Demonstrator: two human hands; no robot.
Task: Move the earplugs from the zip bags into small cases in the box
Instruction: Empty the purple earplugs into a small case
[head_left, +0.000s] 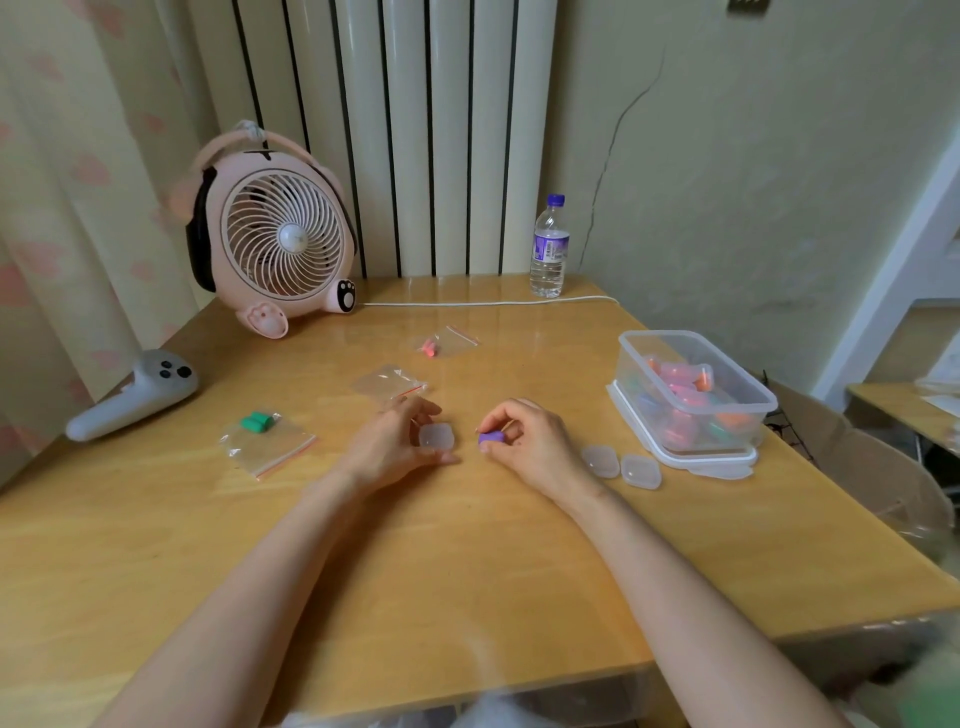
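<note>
- Spanning everything under both grips, the table (467, 545) carries all the work.
- Well beyond the left grip and further left stands the fan (283, 239), facing the person and clear of the working area.
- To the right of the right grip sits the box (675, 335). It is open, seemingly standing on its own lid (727, 465), and filled cases show through its wall, so I judge it is kept close for short drops.
- Far left of the left grip lies a controller (135, 397), and a bottle (549, 249) stands far beyond the right grip.
- The green bag (267, 441) lies left of the left grip, with the green earplugs (255, 422) at its far end, apparently waiting their turn.
- Just beyond the left grip lies the empty bag (387, 382), and the pink bag (447, 340) lies further out with its earplugs inside.
- The left hand (389, 447) curls thumb and fingers round a case (436, 436), turned toward the other hand, likely to steady it for loading. I cannot tell whether the case is open.
- The right hand (524, 441) pinches the purple earplug (491, 437) in its fingertips, just beside the case but apart from it.
- Two spare cases (601, 460) lie between the right grip and the box, ready to take.
</note>
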